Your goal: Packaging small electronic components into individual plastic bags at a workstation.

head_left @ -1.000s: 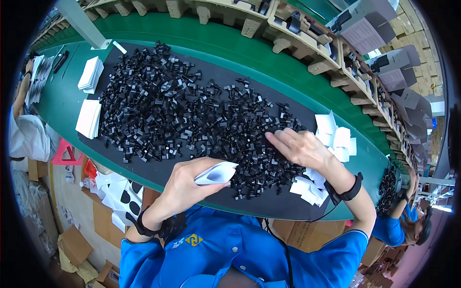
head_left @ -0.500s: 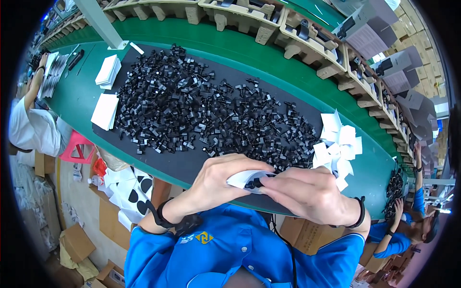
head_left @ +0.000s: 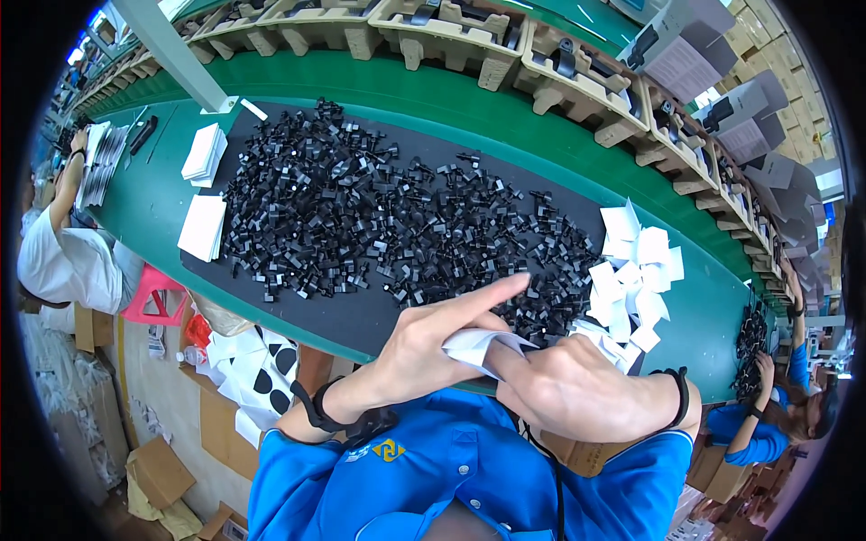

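Observation:
A small white paper packet [head_left: 474, 348] is held in front of my chest, at the near edge of the bench. My left hand [head_left: 419, 347] pinches it from the left, its index finger stretched out past it over the pile. My right hand [head_left: 573, 383] is closed at the packet's right side, with fingertips pressed at its opening. What lies inside the packet is hidden. Just beyond my hands spreads a large pile of small black plastic parts [head_left: 361, 216] on a dark mat [head_left: 271, 288]. Loose filled-looking white packets [head_left: 636, 275] lie in a heap to the right.
Two stacks of flat white packets, the far one [head_left: 205, 153] and the near one [head_left: 202, 227], sit left of the pile. Moulded cardboard trays [head_left: 451, 41] line a green conveyor [head_left: 361, 81] behind. A metal post [head_left: 171, 54] rises far left. Co-workers sit at both sides.
A black part that showed in the packet's mouth is out of sight now. My left index finger has stretched out, and my right hand has shifted lower with its fingers more curled.

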Motion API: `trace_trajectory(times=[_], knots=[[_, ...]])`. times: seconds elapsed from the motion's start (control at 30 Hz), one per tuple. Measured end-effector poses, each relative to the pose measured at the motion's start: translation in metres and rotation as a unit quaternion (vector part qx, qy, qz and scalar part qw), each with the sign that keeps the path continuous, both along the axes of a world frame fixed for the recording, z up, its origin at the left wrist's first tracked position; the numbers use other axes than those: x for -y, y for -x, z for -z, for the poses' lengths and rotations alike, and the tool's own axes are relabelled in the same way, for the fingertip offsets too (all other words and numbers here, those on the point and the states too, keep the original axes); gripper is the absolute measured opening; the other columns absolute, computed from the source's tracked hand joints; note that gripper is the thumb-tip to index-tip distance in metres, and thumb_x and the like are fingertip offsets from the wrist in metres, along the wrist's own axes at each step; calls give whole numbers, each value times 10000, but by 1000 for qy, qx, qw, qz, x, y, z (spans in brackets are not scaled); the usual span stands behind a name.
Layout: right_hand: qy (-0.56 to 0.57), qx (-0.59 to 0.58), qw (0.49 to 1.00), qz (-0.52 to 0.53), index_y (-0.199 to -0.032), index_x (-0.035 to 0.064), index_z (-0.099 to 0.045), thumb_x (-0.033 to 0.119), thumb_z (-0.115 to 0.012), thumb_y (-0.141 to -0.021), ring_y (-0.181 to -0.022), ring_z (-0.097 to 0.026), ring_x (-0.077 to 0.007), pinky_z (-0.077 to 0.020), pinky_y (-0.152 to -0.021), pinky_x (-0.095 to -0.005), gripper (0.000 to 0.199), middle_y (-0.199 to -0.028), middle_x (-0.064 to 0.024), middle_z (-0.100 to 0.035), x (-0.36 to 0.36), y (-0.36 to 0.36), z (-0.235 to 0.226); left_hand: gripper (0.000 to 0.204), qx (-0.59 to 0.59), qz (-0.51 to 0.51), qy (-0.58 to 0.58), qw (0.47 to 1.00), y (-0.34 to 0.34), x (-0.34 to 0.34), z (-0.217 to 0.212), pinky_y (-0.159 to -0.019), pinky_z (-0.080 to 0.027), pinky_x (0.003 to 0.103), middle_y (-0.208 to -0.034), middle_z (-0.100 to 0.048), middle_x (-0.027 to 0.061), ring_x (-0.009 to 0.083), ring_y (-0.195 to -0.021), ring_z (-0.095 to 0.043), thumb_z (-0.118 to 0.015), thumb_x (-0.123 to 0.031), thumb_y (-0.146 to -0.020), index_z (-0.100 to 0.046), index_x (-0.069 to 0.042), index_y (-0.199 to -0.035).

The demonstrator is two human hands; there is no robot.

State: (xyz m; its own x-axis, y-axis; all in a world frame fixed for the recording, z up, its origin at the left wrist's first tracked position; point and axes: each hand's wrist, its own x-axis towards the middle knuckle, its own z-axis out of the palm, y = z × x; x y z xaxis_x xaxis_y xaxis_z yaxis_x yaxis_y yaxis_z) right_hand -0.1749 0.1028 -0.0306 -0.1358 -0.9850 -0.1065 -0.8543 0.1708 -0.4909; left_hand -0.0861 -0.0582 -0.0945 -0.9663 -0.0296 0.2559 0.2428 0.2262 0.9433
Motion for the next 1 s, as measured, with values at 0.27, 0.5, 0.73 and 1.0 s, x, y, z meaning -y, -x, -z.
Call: trace_trajectory(times=[0.27, 0.5, 0.73, 1.0], knots=[[47, 108, 992, 49, -941, -8, -601, 65, -644, -784, -425, -574, -321, -442, -390, -390, 179, -478, -122, -511, -4, 15, 1, 1009, 23, -76, -77, 994, -10, 7, 3, -775, -530, 279, -1067, -659, 128, 168, -900, -661, -792, 1, -677, -163, -42, -1465], [379, 110, 908, 140, -980, 39, -700, 98, -792, -684, -584, -564, -164, -465, -575, -309, 316, -625, -4, -593, 0, 8, 27, 1033, 12, -91, -200, 976, -19, 2, -5, -760, -540, 271, -1072, -626, 148, 196, -887, -663, -750, 30, -717, -47, -33, -1471], [357, -20, 930, 86, -1013, 67, -709, 158, -730, -740, -672, -494, -129, -398, -566, -249, 289, -821, -25, -608, -16, 11, 43, 874, 65, -26, -313, 947, -17, -2, -5, -798, -545, 292, -1222, -556, 158, 197, -963, -635, -646, 57, -803, -86, -28, -1468], [405, -338, 849, -21, -943, 85, -726, 52, -719, -650, -664, -497, -125, -444, -566, -244, 295, -913, -39, -617, -21, 27, 50, 859, 133, -24, -377, 916, 1, 6, 1, -800, -549, 299, -1186, -562, 133, 185, -981, -616, -656, 59, -794, -126, -27, -1465]])
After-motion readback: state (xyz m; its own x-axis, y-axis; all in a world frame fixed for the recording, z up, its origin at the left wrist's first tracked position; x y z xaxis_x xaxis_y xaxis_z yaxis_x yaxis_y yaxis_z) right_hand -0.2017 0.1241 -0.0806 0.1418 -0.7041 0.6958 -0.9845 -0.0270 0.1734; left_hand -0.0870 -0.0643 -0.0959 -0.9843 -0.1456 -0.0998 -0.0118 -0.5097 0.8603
